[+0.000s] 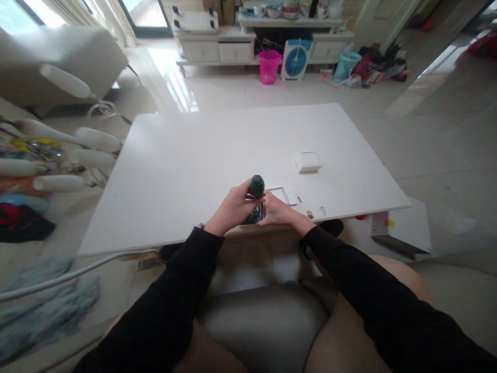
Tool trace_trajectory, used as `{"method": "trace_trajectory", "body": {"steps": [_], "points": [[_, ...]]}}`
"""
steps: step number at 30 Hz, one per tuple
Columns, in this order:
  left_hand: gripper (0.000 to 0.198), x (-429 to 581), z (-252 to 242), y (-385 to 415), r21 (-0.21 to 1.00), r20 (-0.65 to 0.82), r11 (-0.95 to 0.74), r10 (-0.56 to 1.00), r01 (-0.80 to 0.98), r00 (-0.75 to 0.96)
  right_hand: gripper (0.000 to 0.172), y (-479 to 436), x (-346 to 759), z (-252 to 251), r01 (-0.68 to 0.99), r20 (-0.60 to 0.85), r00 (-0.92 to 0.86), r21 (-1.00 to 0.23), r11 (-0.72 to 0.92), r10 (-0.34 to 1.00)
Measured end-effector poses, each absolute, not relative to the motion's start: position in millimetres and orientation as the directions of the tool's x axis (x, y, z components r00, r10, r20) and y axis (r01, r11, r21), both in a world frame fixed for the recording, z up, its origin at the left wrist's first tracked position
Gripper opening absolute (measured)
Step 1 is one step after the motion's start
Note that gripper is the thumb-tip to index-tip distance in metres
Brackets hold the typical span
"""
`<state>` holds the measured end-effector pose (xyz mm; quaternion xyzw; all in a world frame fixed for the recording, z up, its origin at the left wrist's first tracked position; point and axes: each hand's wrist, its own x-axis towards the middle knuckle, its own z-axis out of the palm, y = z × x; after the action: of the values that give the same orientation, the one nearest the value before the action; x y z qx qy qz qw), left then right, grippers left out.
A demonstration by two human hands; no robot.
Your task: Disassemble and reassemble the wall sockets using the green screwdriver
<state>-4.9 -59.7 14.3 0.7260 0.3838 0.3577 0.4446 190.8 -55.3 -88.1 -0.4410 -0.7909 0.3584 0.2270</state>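
My left hand [234, 206] is closed round a screwdriver [257, 186] with a green and black handle, which stands nearly upright, its butt end towards me. Below it, at the table's near edge, lies a small block with dark and metallic insides [254, 214], perhaps the back of a wall socket. My right hand [276, 210] grips this block from the right side. The screwdriver's tip is hidden by my fingers. Just beyond my right hand lie a thin white frame [284, 190] and a small white plate [292, 198].
A white boxed wall socket [308, 162] sits on the white table [194, 155], further right. A small dark strip [299, 199], a yellow item [309, 214] and a tiny clear bag [322, 210] lie near the front edge. A white box [404, 228] stands on the floor at right.
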Motion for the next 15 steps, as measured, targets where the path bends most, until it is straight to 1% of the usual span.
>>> {"method": "trace_trajectory", "body": {"steps": [5, 9, 11, 15], "points": [[0.018, -4.7, 11.5, -60.0, 0.932, 0.171, -0.283, 0.894, 0.228, 0.414, 0.074, -54.5, 193.2, -87.3, 0.544, 0.048, -0.524, -0.75, 0.378, 0.85], [0.031, -4.1, 12.0, -61.3, 0.907, 0.171, -0.294, 0.91, 0.3, 0.377, 0.071, -55.3, 194.4, -82.6, 0.561, 0.027, -0.523, -0.741, 0.368, 0.852], [0.034, -2.9, 13.6, -62.3, 0.895, 0.183, -0.311, 0.909, 0.318, 0.374, 0.069, -55.7, 194.4, -81.1, 0.57, 0.016, -0.515, -0.74, 0.357, 0.857], [0.034, -1.4, 16.4, -63.4, 0.912, 0.195, -0.311, 0.901, 0.266, 0.387, 0.068, -56.1, 192.8, -81.4, 0.562, 0.029, -0.505, -0.747, 0.354, 0.863]]}}
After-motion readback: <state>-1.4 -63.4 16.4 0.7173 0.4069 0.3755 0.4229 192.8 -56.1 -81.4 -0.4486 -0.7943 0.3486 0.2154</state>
